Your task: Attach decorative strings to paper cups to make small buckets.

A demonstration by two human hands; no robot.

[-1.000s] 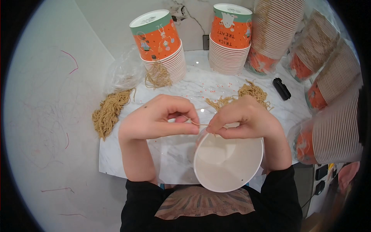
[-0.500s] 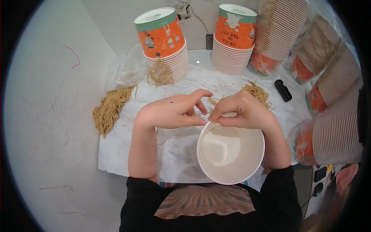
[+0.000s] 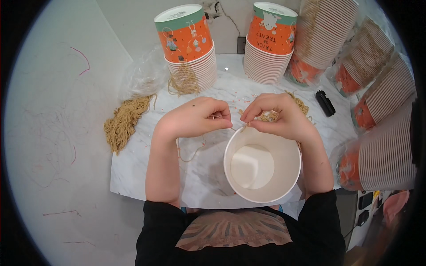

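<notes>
We pinch thin tan string [image 3: 233,129] in left hand [image 3: 195,117], thumb against forefinger, other fingers curled. Right hand [image 3: 277,113], thumb and forefinger nearly together, touches 11 o'clock on rim of round white paper bucket [image 3: 286,162]; its exact hold we cannot tell. Bucket sits mouth up, five o'clock from hands. Shaggy tan yarn bundle [image 3: 125,125]: nine o'clock.

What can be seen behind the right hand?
Behind the right hand, parts of a tan cord pile show past its edge and between thumb and fingers; the hand covers the rest.
</notes>
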